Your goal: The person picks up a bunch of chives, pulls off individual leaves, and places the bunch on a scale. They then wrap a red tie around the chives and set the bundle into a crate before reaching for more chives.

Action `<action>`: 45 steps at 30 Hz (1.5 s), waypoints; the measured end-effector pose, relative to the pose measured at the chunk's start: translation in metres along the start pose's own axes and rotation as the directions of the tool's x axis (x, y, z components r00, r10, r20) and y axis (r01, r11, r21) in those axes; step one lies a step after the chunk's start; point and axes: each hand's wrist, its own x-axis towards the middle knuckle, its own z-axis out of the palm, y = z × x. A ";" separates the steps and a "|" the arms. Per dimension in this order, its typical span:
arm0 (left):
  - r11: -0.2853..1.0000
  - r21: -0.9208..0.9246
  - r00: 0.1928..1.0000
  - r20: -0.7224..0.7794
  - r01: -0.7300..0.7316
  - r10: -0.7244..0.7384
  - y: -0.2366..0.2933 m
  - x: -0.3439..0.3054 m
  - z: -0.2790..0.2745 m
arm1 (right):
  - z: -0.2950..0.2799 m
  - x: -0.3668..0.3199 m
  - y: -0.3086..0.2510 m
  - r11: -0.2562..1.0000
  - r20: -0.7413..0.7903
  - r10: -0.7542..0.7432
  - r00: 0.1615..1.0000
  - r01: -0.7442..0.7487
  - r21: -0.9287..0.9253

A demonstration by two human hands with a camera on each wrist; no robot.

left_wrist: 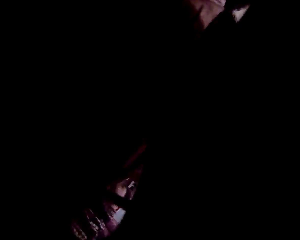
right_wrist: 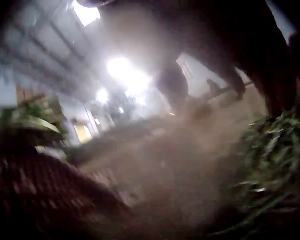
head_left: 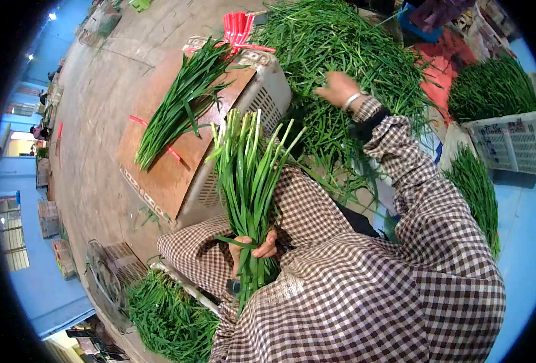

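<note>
My left hand (head_left: 266,245) grips a bunch of garlic chives (head_left: 250,187) upright over the lap, fingers wrapped round its lower part. The pale cut stalk ends point up and fan out, with a few leaning right. To the right, my right hand (head_left: 339,89) is over a large heap of loose chives (head_left: 340,42), with nothing seen in it. In the right wrist view, the dark fingers (right_wrist: 275,90) hang loosely beside some greens (right_wrist: 275,150). The left wrist view is almost wholly black.
Another chive bunch (head_left: 183,100) lies on a brown board (head_left: 159,145) atop an upturned plastic crate (head_left: 265,91), beside red ties (head_left: 237,30). A white crate (head_left: 510,139) of greens stands at right. More greens (head_left: 171,317) lie at lower left.
</note>
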 end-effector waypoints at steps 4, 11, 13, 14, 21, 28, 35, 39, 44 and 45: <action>1.000 0.000 1.000 0.018 0.025 -0.025 0.003 0.003 0.000 | 0.011 -0.010 -0.069 0.792 0.436 -0.459 0.774 0.133 0.597; 0.999 -0.007 0.998 0.050 0.047 -0.047 0.002 0.002 -0.001 | 0.058 -0.019 -0.084 0.662 0.504 -0.506 0.700 -0.060 0.748; 0.998 -0.011 0.997 0.063 0.054 -0.053 0.002 0.002 -0.001 | 0.065 -0.010 -0.069 0.579 0.430 -0.573 0.698 -0.027 0.815; 0.998 -0.007 0.996 0.067 0.056 -0.056 0.004 0.003 -0.001 | 0.061 -0.013 -0.067 0.663 0.400 -0.542 0.739 0.084 0.744; 0.997 -0.006 0.992 0.095 0.081 -0.080 0.004 -0.002 0.001 | 0.036 0.016 -0.036 0.801 -0.054 -0.333 0.941 0.312 0.511; 0.994 -0.002 0.987 0.123 0.106 -0.105 0.005 -0.004 0.004 | 0.044 0.005 -0.086 0.604 0.286 -0.760 0.583 0.473 0.641; 0.996 0.082 0.984 0.173 0.036 -0.050 0.008 -0.012 0.001 | 0.012 -0.055 -0.048 0.581 0.198 -0.691 0.696 0.371 0.724; 0.976 0.158 0.975 0.139 0.152 -0.174 0.008 -0.007 0.004 | 0.018 -0.079 -0.024 0.589 0.114 -0.584 0.803 0.323 0.741; 0.993 0.049 0.987 0.109 0.109 -0.114 0.004 -0.007 0.003 | 0.047 -0.060 -0.022 0.546 0.166 -0.577 0.800 0.226 0.806; 0.995 0.031 0.990 0.104 0.097 -0.099 0.003 -0.008 0.004 | 0.042 -0.058 -0.024 0.543 0.164 -0.579 0.798 0.228 0.808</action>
